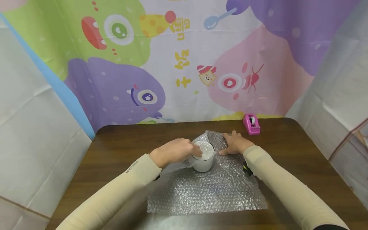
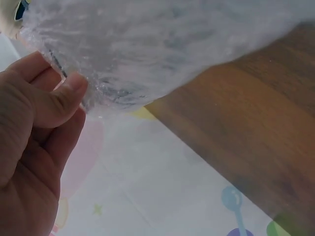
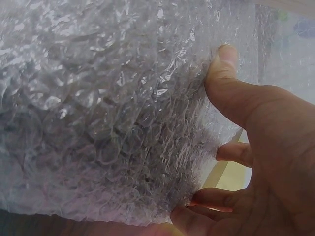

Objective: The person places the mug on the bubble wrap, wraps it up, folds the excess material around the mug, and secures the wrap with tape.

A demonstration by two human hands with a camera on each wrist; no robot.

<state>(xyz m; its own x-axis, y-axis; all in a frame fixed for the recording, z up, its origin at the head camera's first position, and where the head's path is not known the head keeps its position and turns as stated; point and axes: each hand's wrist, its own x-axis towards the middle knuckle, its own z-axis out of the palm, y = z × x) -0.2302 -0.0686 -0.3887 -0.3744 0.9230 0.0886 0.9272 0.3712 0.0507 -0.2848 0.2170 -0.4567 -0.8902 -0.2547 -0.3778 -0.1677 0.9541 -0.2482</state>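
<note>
Standing beyond right hand (image 1: 237, 144), pink tape dispenser (image 1: 253, 131), cartoon backdrop (image 1: 184, 102) behind

High head view, close wrist views

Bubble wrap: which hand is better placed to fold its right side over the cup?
Probably the right hand: it touches the bubble wrap there; the left hand is busy at the white cup.

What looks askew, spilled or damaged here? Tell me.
The backdrop behind the table: its cartoon faces lie sideways, mouths beside eyes, as if hung turned. Nothing looks spilled or damaged; the white container stands upright on the bubble wrap.
</note>
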